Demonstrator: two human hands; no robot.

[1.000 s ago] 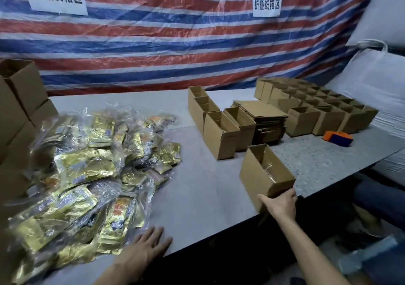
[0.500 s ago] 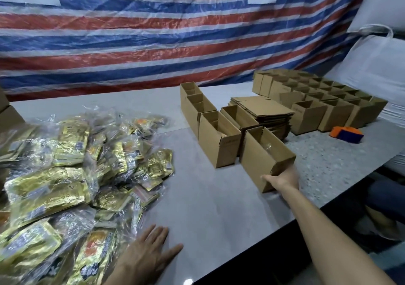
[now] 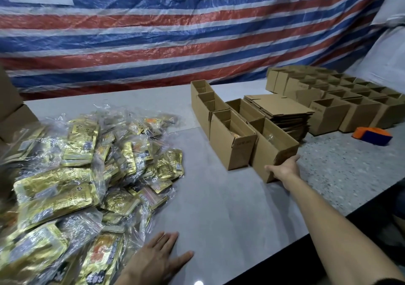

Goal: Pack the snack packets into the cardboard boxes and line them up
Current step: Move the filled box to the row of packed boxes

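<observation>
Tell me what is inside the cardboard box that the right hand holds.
Inside the cardboard box, held by the right hand, a bit of clear plastic shows. The near wall hides its bottom.

Even soft light, glossy glare, edges warped

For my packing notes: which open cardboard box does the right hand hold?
The nearest box, right of its neighbour; the right hand grips its near end.
</observation>
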